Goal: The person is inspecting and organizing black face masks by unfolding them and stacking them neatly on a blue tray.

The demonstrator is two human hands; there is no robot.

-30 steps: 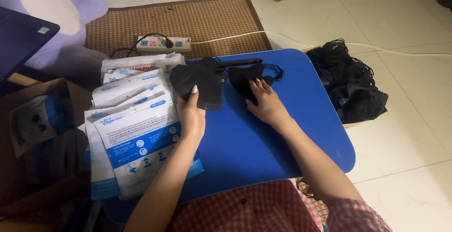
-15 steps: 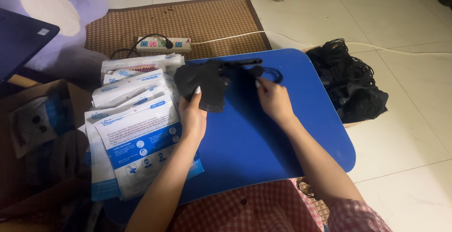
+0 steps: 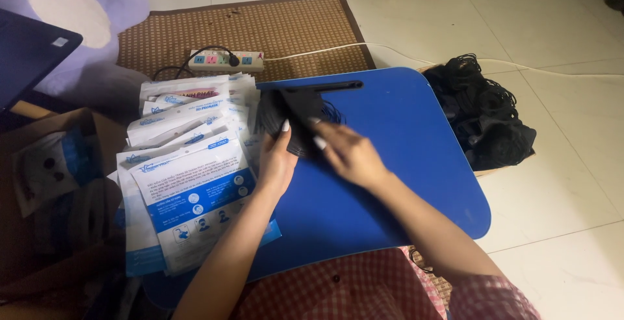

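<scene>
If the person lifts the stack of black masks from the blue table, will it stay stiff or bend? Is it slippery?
The black masks look like soft cloth, so they would probably flop and sag. The left hand and right hand both press on them, suggesting a loose stack that may slide apart. They seem light; thin ear loops could snag.
</scene>
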